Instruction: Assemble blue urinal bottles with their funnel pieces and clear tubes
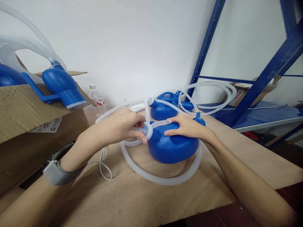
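Observation:
A blue plastic jug sits on the wooden table with its neck turned left. My left hand is closed on the translucent white cap at that neck, the thumb pressing its front edge. From the cap a pale strap runs across the top of the jug to my right hand. That hand is wrapped over the jug's handle, thumb in front, the other fingers mostly hidden behind. A clear ribbed hose loops around the front of the jug on the table.
Behind stands a second blue jug with coiled hose. At left, a cardboard box holds more blue parts, including a blue spouted piece. A water bottle and a white cable are near it. A blue metal rack rises at right.

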`<state>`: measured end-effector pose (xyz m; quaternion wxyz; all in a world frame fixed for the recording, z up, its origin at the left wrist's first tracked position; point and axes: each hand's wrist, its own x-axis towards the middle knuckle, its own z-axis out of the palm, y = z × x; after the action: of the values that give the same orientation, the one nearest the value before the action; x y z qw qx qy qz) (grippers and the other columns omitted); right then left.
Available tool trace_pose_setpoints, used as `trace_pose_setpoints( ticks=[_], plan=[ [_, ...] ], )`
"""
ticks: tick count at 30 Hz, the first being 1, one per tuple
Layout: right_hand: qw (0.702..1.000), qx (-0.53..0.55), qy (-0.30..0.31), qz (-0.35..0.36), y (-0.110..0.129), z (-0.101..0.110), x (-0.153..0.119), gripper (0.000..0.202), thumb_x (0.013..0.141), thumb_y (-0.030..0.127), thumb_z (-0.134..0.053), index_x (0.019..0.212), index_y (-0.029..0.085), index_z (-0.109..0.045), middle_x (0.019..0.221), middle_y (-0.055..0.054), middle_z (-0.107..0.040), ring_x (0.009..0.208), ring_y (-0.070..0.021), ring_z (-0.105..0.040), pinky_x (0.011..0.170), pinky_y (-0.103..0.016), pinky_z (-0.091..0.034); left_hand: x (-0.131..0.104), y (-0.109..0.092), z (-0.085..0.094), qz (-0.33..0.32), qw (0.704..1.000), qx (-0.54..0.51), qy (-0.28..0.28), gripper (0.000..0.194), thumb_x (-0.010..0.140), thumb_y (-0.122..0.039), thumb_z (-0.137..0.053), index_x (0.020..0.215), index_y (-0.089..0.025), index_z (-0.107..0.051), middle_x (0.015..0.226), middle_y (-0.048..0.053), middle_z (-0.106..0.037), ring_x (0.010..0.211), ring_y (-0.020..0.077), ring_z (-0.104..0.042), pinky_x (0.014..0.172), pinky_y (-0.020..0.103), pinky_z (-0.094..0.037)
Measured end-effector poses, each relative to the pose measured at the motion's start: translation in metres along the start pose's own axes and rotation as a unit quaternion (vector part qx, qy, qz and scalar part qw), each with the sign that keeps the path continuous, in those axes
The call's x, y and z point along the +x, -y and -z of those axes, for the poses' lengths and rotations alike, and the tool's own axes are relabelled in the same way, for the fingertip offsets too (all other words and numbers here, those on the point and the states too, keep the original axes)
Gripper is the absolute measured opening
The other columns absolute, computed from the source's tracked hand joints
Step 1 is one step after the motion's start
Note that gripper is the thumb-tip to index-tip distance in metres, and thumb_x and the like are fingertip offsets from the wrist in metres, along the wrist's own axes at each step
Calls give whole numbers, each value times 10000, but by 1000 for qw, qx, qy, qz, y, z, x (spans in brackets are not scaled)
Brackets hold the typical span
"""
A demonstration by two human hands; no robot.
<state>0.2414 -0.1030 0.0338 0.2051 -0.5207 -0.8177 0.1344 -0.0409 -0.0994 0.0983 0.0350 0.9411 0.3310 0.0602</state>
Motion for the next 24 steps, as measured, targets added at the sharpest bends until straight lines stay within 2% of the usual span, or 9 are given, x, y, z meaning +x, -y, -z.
trace_pose_setpoints(
  ticks=[3,5,8,11,14,16,18,20,24],
  plan=[
    [1000,-9,9,13,-2,1,0,575,802,759,-718,1041,243,-804,967,-54,-771,946,-311,-701,875,-406,-501,-3,0,-1,-14,999,-10,-27,379,868,-488,-797,1061,-189,-666,990,36,-704,817,202,-619,671,279,-397],
    [1000,-8,20,16,-4,3,-1,591,782,768,-723,1011,227,-790,963,-57,-766,932,-307,-696,852,-396,-505,-7,1,-2,-39,999,-9,-32,449,913,-448,-761,1278,-216,-640,1212,68,-700,970,232,-653,756,296,-452],
    [1000,27,9,-7,-4,5,-3,700,883,844,-477,967,213,-768,1016,-87,-756,961,-302,-685,812,-380,-525,-10,2,-4,-90,996,-14,-27,476,965,-391,-695,1420,-280,-612,1407,74,-656,1188,270,-645,915,336,-489],
    [997,62,0,-45,0,6,-2,805,951,843,-251,925,217,-758,1034,-96,-755,963,-286,-686,756,-357,-532,-9,1,-5,-112,993,-19,-39,474,926,-322,-694,1396,-270,-666,1408,76,-684,1215,286,-657,971,356,-493],
    [997,50,42,-34,5,7,1,653,926,802,-461,951,226,-769,966,-58,-777,904,-269,-700,784,-352,-518,-6,-3,-6,-104,993,-35,-47,483,841,-234,-694,1323,-235,-725,1221,60,-769,977,235,-712,832,322,-507],
    [997,43,53,-30,8,7,4,562,898,750,-577,998,235,-779,961,-40,-793,903,-268,-710,823,-357,-509,-4,-5,-7,-89,994,-46,-40,438,808,-231,-692,1240,-229,-766,950,20,-787,740,180,-667,672,294,-461],
    [997,39,52,-36,10,8,5,525,885,722,-613,1002,239,-782,951,-38,-800,901,-271,-713,844,-363,-504,-4,-6,-8,-77,995,-51,-41,427,792,-259,-701,1210,-218,-777,782,-3,-745,618,155,-603,602,286,-414],
    [997,29,54,-43,12,8,6,516,884,713,-611,987,237,-779,922,-41,-798,881,-273,-712,842,-369,-502,-5,-7,-10,-68,995,-45,-55,475,793,-294,-719,1256,-196,-758,821,26,-761,666,179,-635,633,295,-441],
    [996,-1,56,-68,14,9,8,525,860,726,-626,1005,239,-758,955,-53,-795,909,-294,-713,823,-376,-499,-5,-10,-18,-65,994,-49,-78,577,905,-432,-695,1430,-201,-642,1100,107,-782,948,274,-718,782,349,-523]
  ],
)
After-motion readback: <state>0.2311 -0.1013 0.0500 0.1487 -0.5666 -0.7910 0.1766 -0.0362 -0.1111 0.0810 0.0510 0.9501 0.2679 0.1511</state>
